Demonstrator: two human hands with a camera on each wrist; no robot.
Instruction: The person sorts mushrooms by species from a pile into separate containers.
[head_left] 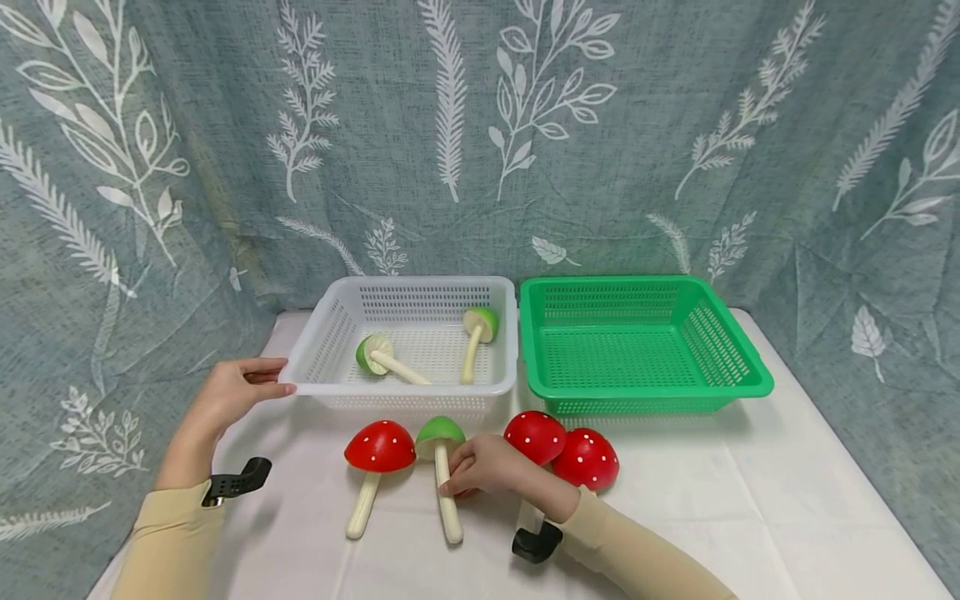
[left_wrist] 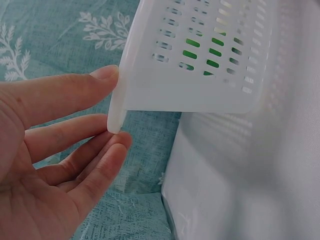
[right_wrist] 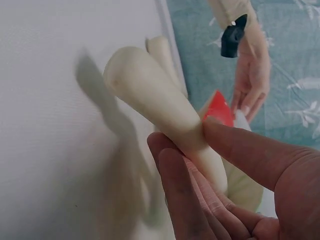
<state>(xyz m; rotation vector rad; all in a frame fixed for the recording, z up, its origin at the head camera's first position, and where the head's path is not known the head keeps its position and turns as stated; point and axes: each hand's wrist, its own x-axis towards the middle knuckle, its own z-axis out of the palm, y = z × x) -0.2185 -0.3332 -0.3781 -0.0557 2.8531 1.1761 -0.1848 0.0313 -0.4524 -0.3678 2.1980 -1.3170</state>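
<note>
My right hand (head_left: 491, 467) pinches the pale stem of a green-capped toy mushroom (head_left: 443, 467) between thumb and fingers. In the right wrist view the stem's thick end (right_wrist: 135, 75) stands off the cloth, its shadow lying apart from it. With thumb and fingertips my left hand (head_left: 228, 396) holds the left rim of the white basket (head_left: 405, 389). Two more green-capped mushrooms lie in that basket, one at the left (head_left: 375, 354) and one at the right (head_left: 480, 325). Left of the pinched mushroom lies a red, white-dotted mushroom (head_left: 380, 447).
Beside the white basket stands a green basket (head_left: 645, 392) with nothing in it. Two red mushrooms, one (head_left: 536, 435) partly behind my right forearm and another (head_left: 588, 460), lie in front of it. A patterned curtain (head_left: 480, 150) hangs behind the white-covered table (head_left: 750, 517).
</note>
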